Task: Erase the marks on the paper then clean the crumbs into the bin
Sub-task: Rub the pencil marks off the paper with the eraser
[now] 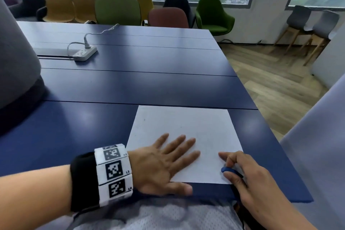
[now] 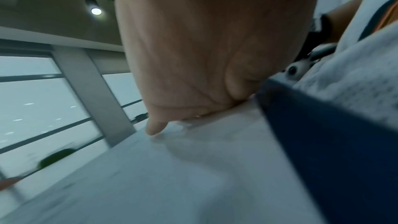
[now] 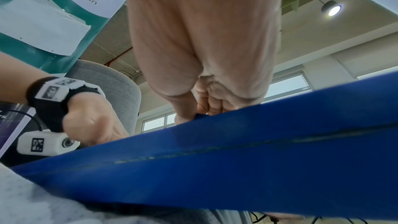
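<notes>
Left of the paper (image 1: 183, 140), far back on the blue table (image 1: 130, 87), lies a white power strip (image 1: 85, 52). The left hand (image 1: 162, 164) presses flat on the paper's near left part, fingers straight and spread, thumb along the table's front edge. At the paper's near right corner, the right hand (image 1: 242, 172) pinches a blue eraser (image 1: 228, 171) between thumb and fingertips, touching the sheet.

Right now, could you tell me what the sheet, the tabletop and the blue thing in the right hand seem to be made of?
Sheet: matte white paper, thin, flat.
Tabletop: smooth blue laminate or painted board, faint sheen.
Blue eraser: probably rubber or vinyl, rounded, dull.
</notes>
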`<state>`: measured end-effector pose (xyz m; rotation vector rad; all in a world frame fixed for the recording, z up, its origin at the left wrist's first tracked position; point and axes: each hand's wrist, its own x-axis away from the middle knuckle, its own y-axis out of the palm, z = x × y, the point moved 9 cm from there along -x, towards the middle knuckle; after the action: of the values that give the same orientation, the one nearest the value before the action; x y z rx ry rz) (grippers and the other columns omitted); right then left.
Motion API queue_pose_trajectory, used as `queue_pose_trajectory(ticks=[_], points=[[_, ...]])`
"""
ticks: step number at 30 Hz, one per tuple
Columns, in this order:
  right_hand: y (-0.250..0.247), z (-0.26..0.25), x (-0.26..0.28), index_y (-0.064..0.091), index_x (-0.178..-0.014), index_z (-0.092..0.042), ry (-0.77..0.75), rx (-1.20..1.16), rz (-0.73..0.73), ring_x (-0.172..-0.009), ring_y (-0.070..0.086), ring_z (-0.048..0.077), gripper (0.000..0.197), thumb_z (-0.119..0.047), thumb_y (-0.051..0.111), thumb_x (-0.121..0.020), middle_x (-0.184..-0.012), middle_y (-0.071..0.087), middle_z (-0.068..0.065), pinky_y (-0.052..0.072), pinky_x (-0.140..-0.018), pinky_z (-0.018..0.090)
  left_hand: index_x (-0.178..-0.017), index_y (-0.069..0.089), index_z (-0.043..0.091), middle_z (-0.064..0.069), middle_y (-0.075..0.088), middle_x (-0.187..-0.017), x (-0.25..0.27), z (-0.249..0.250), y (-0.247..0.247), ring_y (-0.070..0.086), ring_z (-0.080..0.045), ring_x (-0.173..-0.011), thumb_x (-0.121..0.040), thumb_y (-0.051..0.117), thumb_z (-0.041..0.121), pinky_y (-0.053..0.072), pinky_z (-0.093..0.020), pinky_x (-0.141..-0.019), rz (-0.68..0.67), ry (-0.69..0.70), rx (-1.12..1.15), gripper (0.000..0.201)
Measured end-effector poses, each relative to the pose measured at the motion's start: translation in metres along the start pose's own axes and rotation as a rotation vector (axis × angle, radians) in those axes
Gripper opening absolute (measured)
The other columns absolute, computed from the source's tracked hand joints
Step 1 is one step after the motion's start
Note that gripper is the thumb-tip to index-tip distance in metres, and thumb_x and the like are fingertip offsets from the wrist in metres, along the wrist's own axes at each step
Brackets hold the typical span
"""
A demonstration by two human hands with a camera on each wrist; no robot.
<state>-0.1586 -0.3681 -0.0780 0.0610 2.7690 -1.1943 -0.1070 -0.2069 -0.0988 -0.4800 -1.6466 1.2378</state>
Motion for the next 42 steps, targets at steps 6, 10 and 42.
queue_pose_trajectory(ticks=[6,10,42], points=[[-0.001,-0.001,0.000,0.044,-0.085,-0.041,-0.002,-0.004,0.002,-0.112,0.050,-0.016,0.035,-0.013,0.064,-0.089,-0.118,0.056,-0.030,0.038,-0.087,0.001,-0.146,-0.032,0.018,-0.002,-0.042,-0.151,0.018,-0.075,0.003,-0.038,-0.017,-0.138,-0.065,-0.013,0.084,-0.014,-0.045,-0.119,-0.079,-0.310,0.011,0.106],[-0.002,0.001,0.000,0.044,-0.084,-0.043,0.006,0.008,0.002,-0.110,0.051,-0.016,0.037,-0.012,0.066,-0.087,-0.117,0.058,-0.028,0.036,-0.084,-0.001,-0.149,-0.027,0.031,0.000,-0.040,-0.152,-0.004,0.005,-0.009,-0.039,-0.017,-0.138,-0.082,0.000,0.082,-0.022,-0.045,-0.115,0.030,0.039,-0.031,0.089],[-0.003,-0.043,-0.040,0.066,-0.088,-0.025,0.150,0.127,0.078,-0.064,0.059,0.004,0.004,-0.024,0.068,-0.085,-0.069,0.063,-0.010,0.046,-0.059,0.015,-0.150,0.004,0.053,0.012,-0.001,-0.164,-0.024,-0.041,-0.046,0.010,-0.022,-0.146,-0.059,0.071,0.079,0.031,-0.047,-0.112,0.029,-0.088,0.115,0.116]])
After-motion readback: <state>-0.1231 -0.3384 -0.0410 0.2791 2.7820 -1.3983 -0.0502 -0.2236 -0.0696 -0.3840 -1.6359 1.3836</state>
